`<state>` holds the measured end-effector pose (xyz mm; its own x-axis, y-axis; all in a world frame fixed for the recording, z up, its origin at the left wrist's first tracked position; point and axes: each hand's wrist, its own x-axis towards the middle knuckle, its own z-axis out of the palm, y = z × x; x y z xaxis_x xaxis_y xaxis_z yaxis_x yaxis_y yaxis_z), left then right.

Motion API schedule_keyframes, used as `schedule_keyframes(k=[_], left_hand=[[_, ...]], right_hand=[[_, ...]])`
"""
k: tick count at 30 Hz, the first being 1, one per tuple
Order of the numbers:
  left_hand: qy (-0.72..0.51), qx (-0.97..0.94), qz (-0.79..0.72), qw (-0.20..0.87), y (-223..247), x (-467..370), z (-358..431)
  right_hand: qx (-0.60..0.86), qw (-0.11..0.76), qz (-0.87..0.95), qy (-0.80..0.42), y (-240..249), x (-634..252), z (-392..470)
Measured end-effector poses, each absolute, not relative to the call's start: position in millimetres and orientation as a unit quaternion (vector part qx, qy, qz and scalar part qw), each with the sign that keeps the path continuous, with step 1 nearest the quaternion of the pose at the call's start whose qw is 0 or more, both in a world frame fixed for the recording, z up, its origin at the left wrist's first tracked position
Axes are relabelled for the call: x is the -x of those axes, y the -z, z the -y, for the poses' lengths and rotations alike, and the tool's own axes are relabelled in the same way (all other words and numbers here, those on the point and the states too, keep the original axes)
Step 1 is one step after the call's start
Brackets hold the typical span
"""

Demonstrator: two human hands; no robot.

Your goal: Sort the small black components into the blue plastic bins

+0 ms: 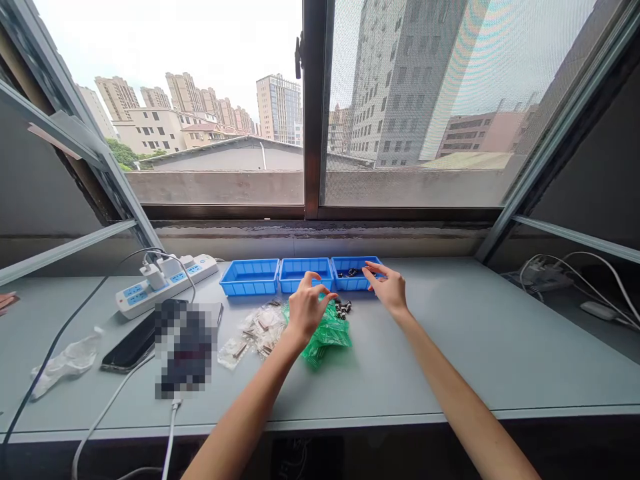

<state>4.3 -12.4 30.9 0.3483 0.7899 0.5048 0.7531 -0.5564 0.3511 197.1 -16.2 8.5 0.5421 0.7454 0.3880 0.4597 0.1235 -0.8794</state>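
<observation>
My left hand (pixel 307 311) hovers above a crumpled green plastic bag (pixel 327 337), its fingers curled and apart with nothing visible between them. Beside the bag lies a small heap of dark, shiny metal parts (pixel 343 309), too small to name. My right hand (pixel 389 288) is at the right edge of the right blue bin (pixel 356 283); its thumb and fingertips are apart, and no held thing shows. Some dark small parts (pixel 350 273) lie inside that bin. Left of the green bag sits a pile of clear plastic packets (pixel 263 328) with small pieces in them.
Two more blue bins, a middle one (pixel 293 285) and a left one (pixel 249 287), stand in the row. At left are a white power strip (pixel 167 283), a black phone (pixel 127 343), a blurred-out item (pixel 185 353), cables and crumpled clear plastic (pixel 70 362). A window rises behind.
</observation>
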Motion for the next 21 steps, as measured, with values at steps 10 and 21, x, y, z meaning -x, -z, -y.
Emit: schedule_keyframes(k=[10,21], left_hand=[[-0.321,-0.82,-0.474,0.022,-30.9,-4.5,11.4],[-0.31,-0.867,-0.39,-0.004,-24.7,-4.3,7.1]], right_hand=[[0.594,0.482,0.622,-0.168,-12.1,-189.8,21.8],[0.584,0.354,0.714,-0.156,-10.5,-188.0,25.8]])
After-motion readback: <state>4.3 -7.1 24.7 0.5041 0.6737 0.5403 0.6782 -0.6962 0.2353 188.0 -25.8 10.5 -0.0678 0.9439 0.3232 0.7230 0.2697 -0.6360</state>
